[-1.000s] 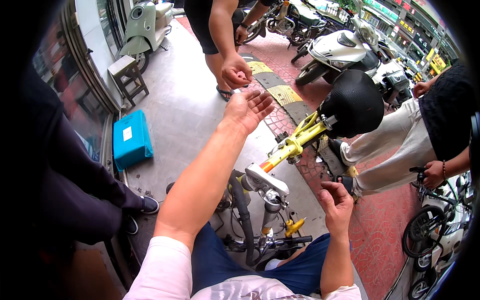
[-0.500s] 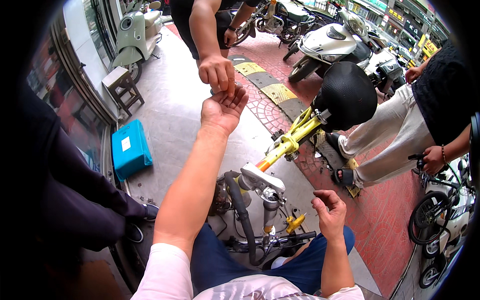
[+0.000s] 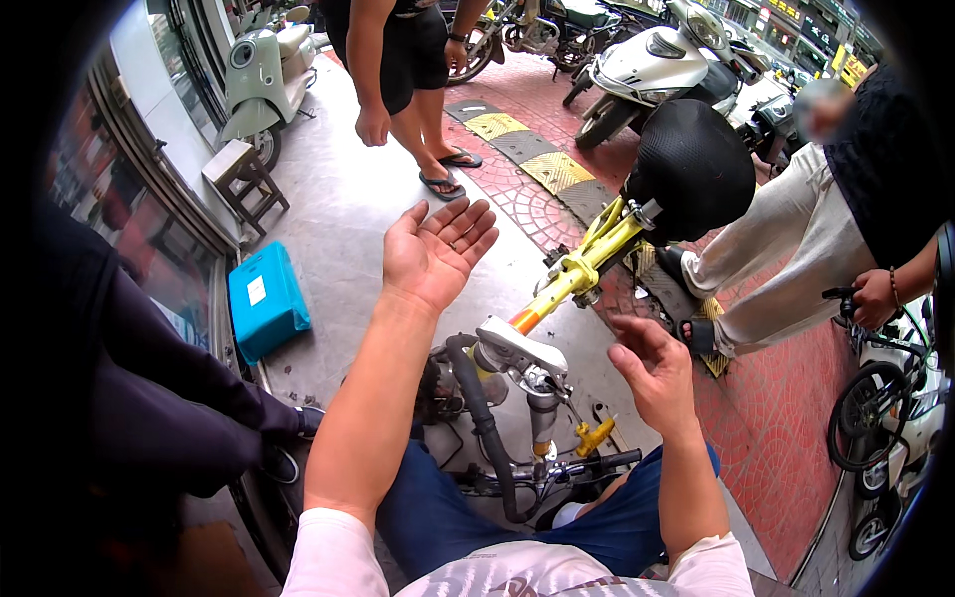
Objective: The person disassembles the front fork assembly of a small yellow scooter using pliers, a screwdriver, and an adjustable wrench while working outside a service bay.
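Note:
My left hand is held out palm up, fingers stretched. A small metallic-looking bit shows near the base of its fingers, too small to name. My right hand hovers over the right knee, thumb apart from loosely bent fingers, nothing visible in it. Between my arms stands a bicycle with a yellow frame, a black saddle and a dark curved handlebar. A yellow-handled tool sits by the silver steering stem, below my right hand.
A person in dark shorts stands ahead; another in pale trousers stands right, a third in dark trousers left. A turquoise box and wooden stool line the shopfront. Scooters and a speed bump lie beyond.
The facing person's hand has withdrawn from my left palm and hangs at their side. My left hand has opened flatter; my right hand has risen slightly, its fingers extending.

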